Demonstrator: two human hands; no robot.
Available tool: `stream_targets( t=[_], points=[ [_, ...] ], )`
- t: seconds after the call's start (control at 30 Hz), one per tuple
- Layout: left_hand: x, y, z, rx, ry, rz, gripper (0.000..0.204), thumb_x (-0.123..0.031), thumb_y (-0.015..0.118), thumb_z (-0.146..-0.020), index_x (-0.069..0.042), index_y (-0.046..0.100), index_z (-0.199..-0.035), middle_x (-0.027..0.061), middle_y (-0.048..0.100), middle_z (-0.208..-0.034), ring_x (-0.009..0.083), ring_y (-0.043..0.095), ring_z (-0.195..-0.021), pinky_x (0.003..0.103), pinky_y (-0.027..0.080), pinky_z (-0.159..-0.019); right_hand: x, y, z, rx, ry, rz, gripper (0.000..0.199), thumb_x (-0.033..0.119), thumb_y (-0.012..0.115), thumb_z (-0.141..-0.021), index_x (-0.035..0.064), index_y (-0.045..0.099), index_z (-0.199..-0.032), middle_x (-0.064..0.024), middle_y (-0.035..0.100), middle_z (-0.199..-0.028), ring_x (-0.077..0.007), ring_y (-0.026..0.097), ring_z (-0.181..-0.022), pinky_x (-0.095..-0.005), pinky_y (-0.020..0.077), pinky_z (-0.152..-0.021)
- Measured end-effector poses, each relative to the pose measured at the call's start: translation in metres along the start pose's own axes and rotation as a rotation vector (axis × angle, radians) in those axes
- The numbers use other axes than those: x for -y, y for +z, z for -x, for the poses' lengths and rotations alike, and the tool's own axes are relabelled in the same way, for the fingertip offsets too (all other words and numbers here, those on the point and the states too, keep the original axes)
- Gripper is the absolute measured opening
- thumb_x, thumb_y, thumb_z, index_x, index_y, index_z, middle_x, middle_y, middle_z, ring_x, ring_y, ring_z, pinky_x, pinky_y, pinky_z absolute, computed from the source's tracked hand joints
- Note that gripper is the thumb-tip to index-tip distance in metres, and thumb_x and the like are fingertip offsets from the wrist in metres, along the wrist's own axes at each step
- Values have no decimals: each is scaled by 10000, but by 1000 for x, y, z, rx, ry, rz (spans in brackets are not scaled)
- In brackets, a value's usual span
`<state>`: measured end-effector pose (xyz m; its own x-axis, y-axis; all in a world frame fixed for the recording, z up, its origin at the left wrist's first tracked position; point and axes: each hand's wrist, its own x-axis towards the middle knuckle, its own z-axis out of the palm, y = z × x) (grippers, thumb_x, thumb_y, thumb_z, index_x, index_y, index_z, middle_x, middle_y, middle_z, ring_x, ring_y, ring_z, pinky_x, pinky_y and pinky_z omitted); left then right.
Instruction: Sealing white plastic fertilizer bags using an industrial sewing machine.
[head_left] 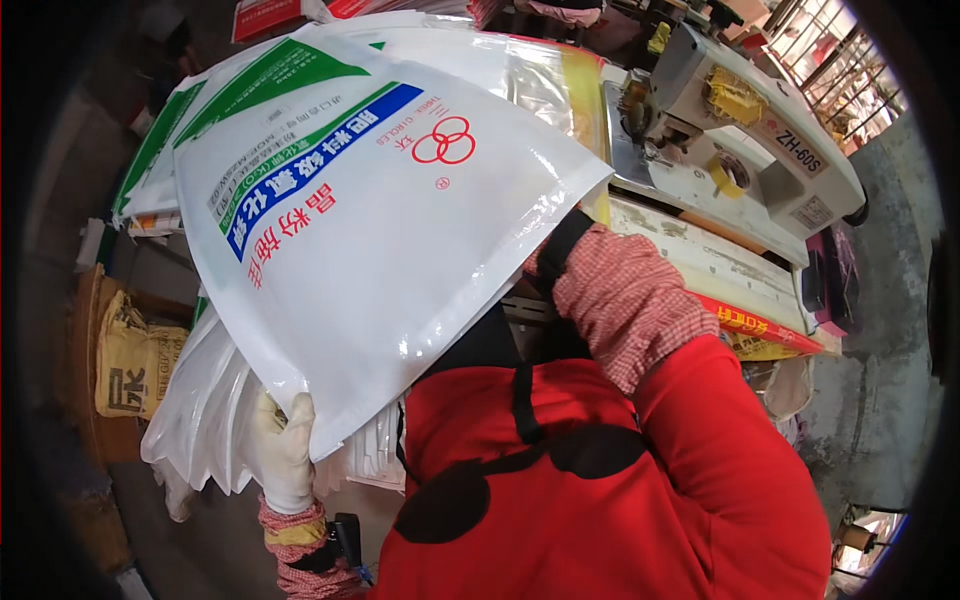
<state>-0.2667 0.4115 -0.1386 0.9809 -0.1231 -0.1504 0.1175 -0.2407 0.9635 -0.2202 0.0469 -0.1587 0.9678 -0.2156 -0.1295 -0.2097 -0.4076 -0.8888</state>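
A large white printed sack (400,250) with blue, green and red markings spreads across the middle of the head view, tilted. In a white glove, my left hand (286,445) pinches the sack's near left corner, its thumb on top. Clear plastic bags (205,410) hang in folds beside that hand. My right arm, in a red checked sleeve cover (625,300) with a black band at the wrist, reaches to the sack's right edge. The sack hides my right hand and its fingers; whether the hand is inside or beneath it, I cannot tell.
More white and green sacks (150,165) lie stacked under the sack's far left side. At the right stands a pale sewing machine (770,130) on a worn bench (700,235) with a red strip along its edge. A yellow woven bag (135,355) is at the left.
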Motion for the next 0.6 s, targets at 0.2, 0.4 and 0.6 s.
stream_targets(
  t=[0.2,0.4,0.6],
  points=[
    [-18,-1,-3,5,-17,51,274,-87,540,-896,38,535,-1140,66,620,-1022,106,566,-904,249,449,-803,24,-31,37,322,-142,-269,332,159,628,-842,37,614,-1150,-102,656,-1046,-194,638,-928,-286,508,-781],
    [-40,1,-6,136,-16,-59,297,-83,509,-899,33,526,-1173,56,612,-1032,97,564,-901,249,449,-805,28,-100,31,-341,-234,191,366,343,617,-879,93,637,-1146,-135,685,-948,-199,652,-821,-287,503,-743],
    [-67,13,-3,165,124,-183,267,-90,511,-892,59,534,-1113,46,619,-950,87,564,-822,231,460,-724,-13,-115,9,-477,-176,306,388,366,574,-875,86,653,-1131,-144,680,-1008,-266,649,-933,-328,478,-805]
  ],
)
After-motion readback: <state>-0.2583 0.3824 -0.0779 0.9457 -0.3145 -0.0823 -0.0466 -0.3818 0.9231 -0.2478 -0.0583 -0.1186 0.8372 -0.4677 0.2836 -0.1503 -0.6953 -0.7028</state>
